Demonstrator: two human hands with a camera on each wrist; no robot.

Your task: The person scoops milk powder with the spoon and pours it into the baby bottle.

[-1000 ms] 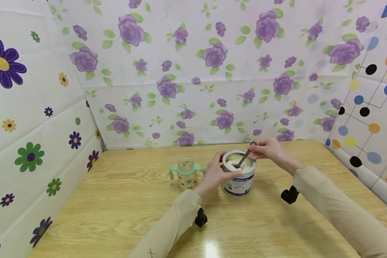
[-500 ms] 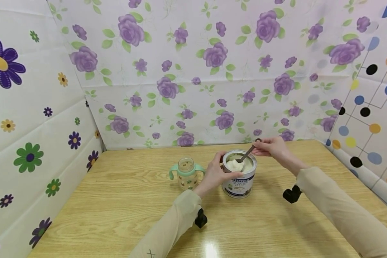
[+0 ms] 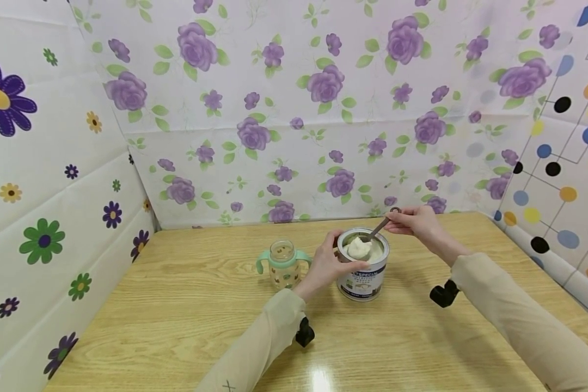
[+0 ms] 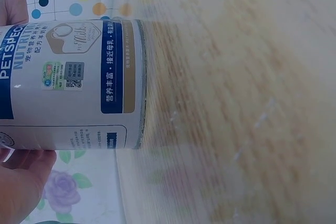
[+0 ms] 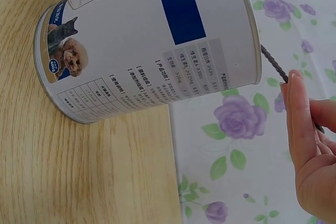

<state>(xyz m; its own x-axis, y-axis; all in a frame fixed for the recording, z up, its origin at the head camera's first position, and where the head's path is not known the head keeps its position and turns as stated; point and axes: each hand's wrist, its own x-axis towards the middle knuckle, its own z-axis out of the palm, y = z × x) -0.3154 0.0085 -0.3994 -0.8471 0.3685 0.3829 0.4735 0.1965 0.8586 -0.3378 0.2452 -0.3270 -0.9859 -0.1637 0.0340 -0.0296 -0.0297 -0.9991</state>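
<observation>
A white and blue milk powder can (image 3: 361, 284) stands upright and uncovered on the table, with cream-coloured powder (image 3: 375, 251) inside. My left hand (image 3: 329, 263) grips it round the rim, thumb across the front. In the left wrist view, fingers (image 4: 26, 182) show on the can's side. My right hand (image 3: 418, 224) pinches the handle of a dark spoon (image 3: 378, 228) above the can's right edge. A heaped lump of powder sits on the spoon's bowl, at the can's mouth. In the right wrist view, the can's wall hides the bowl; only the handle (image 5: 274, 62) shows.
A clear baby bottle (image 3: 282, 268) with mint-green handles stands open-topped just left of the can, close to my left wrist. The wooden table (image 3: 186, 305) meets a flowered cloth wall (image 3: 294, 136) at the back. Patterned cloth also hangs at both sides.
The spoon has come up out of the powder, now bearing a heaped lump. My right hand has shifted slightly up and to the right. The left hand still holds the can in place.
</observation>
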